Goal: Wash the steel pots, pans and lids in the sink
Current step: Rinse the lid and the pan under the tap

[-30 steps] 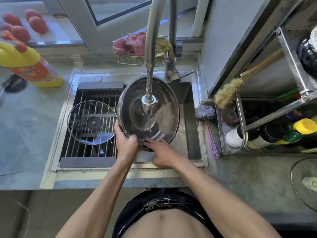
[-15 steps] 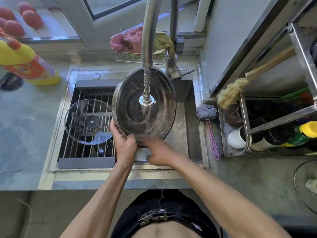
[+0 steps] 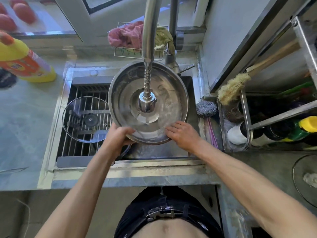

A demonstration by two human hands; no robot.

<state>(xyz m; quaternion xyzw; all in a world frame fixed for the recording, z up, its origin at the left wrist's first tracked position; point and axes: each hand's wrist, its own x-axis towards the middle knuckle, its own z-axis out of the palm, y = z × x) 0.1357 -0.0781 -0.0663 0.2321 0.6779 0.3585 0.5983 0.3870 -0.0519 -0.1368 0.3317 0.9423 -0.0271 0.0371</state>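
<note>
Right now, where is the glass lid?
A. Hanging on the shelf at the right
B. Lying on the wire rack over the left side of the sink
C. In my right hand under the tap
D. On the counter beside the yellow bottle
B: the glass lid lies on the wire rack, left of the steel pan that both hands hold.

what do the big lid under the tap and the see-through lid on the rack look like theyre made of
The big lid looks like stainless steel: grey and dully reflective, filmed with suds or water. The see-through lid looks like glass with a thin metal rim and a dark centre knob; the rack bars show through it, though clear plastic can't be ruled out.
</note>
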